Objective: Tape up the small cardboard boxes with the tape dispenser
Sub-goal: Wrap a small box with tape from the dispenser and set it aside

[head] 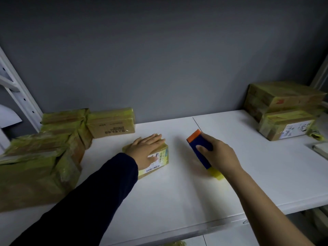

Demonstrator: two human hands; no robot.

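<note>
Fingers [156,138] of the left hand [147,150] lie straight and flat on top of a small cardboard box [164,157], pressing down on it. The box sits near the middle of the white worktop [177,196], wrapped in yellowish tape, with a white barcode label showing beside the thumb. To its right, and apart from it, the right hand [220,155] curls its fingers round a blue tape dispenser [198,142] with an orange end, which it holds tilted above the worktop. A yellow roll of tape [218,175] shows at the dispenser's near end.

At far left a white perforated shelf upright [19,93] rises. Beside it a pile of taped boxes [44,157] crowds the left end of the worktop, close to the dark sleeve [99,189]. One more taped box [111,122] stands behind the pile against the grey wall [159,59]. At far right a stack of taped boxes [284,110] fills the back corner, and a flat pale thing [320,150], too cut off to identify, lies at the frame edge.

Bare white surface runs between the two hands, back to the wall and forward to the front edge [204,226]. A thin seam [196,124] crosses the worktop behind the dispenser.
</note>
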